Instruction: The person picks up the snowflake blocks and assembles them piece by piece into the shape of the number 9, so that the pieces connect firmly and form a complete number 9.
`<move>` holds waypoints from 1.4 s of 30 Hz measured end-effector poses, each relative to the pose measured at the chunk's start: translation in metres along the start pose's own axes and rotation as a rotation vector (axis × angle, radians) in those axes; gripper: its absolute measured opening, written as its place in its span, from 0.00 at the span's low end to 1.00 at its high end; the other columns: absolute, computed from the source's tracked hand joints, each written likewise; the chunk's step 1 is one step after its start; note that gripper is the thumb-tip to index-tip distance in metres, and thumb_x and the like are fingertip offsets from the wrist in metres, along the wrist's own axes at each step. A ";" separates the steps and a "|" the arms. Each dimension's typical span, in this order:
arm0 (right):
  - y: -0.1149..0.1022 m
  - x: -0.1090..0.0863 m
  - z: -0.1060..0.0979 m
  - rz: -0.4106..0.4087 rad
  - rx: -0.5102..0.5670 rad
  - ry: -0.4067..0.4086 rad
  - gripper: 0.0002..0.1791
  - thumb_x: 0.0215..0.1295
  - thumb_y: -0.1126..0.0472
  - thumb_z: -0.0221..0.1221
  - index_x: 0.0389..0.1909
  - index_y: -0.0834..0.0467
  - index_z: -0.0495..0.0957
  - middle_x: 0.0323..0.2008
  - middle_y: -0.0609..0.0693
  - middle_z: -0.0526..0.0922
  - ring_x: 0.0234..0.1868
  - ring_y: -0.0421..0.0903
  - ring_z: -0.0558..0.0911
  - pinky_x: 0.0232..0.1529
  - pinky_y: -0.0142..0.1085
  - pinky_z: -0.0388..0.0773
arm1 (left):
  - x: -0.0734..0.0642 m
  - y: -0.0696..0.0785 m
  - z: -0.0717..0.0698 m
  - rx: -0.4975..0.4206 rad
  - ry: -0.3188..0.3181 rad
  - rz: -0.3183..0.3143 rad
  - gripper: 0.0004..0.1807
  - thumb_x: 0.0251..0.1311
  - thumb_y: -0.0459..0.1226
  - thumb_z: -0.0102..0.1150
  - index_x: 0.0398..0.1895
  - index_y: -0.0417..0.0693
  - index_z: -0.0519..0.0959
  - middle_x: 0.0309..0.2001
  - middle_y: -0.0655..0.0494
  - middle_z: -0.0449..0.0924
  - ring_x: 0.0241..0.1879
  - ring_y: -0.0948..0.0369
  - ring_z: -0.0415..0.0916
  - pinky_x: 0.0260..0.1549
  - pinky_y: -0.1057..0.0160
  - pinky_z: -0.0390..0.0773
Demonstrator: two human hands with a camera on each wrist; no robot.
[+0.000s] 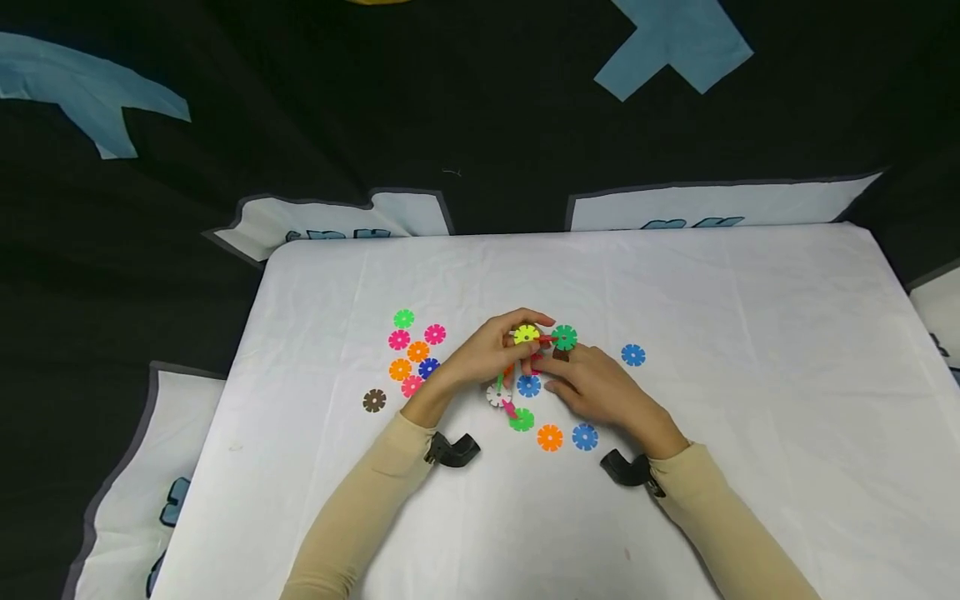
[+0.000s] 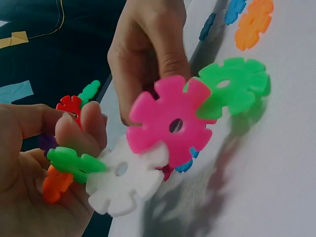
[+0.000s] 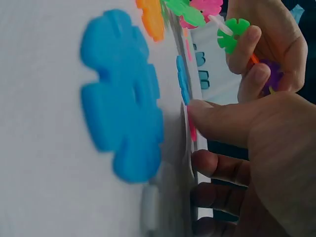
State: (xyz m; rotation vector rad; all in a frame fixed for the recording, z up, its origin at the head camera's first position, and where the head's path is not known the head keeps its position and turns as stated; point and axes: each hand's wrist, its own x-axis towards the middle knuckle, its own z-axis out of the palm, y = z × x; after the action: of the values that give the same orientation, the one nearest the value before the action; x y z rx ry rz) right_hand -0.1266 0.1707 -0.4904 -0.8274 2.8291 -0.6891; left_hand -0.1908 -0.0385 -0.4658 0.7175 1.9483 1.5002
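Observation:
My left hand [image 1: 487, 350] grips a linked chain of notched plastic flower discs. The chain includes a yellow disc [image 1: 527, 334], a dark green disc [image 1: 565, 337], a purple disc [image 3: 271, 74] and an orange disc [image 2: 57, 183]. From its near end hang a white disc [image 2: 111, 192], a pink disc [image 2: 153, 113] and a light green disc [image 2: 242, 89]. Low over the table, my right hand [image 1: 607, 387] reaches with its thumb and index finger at a loose crimson disc [image 3: 192, 126]; its other fingers are loosely bent. A blue disc [image 1: 528, 386] lies just beside them.
Loose discs in several colours lie left of my left hand, among them a brown disc [image 1: 374, 401]. Nearer me are an orange disc [image 1: 550, 437] and a blue disc [image 1: 585, 437]. Another blue disc [image 1: 633, 355] lies right on the white tablecloth [image 1: 750, 333].

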 end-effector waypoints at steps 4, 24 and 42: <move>0.000 0.000 -0.001 0.032 0.014 0.005 0.19 0.64 0.55 0.64 0.55 0.54 0.80 0.44 0.52 0.83 0.40 0.47 0.80 0.42 0.42 0.79 | -0.001 -0.001 0.000 0.013 0.013 -0.015 0.19 0.71 0.33 0.51 0.63 0.47 0.71 0.28 0.35 0.80 0.14 0.42 0.71 0.14 0.68 0.73; 0.017 -0.003 -0.008 0.108 -0.075 0.167 0.15 0.60 0.53 0.68 0.34 0.56 0.73 0.28 0.48 0.69 0.21 0.42 0.69 0.23 0.33 0.67 | 0.003 -0.003 -0.002 -0.190 0.048 -0.121 0.16 0.73 0.37 0.48 0.60 0.40 0.72 0.42 0.30 0.77 0.16 0.55 0.75 0.15 0.56 0.80; 0.009 -0.005 -0.033 0.084 0.199 0.368 0.19 0.62 0.69 0.63 0.54 0.58 0.73 0.18 0.46 0.69 0.18 0.38 0.64 0.20 0.30 0.63 | 0.003 -0.002 0.003 0.133 0.162 -0.086 0.12 0.68 0.44 0.57 0.47 0.49 0.82 0.35 0.48 0.86 0.15 0.61 0.69 0.22 0.67 0.70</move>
State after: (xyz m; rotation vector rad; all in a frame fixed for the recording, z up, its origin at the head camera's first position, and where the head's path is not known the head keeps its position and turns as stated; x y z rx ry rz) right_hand -0.1341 0.1929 -0.4652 -0.5982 3.0147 -1.1966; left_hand -0.1912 -0.0351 -0.4686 0.5745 2.1881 1.4251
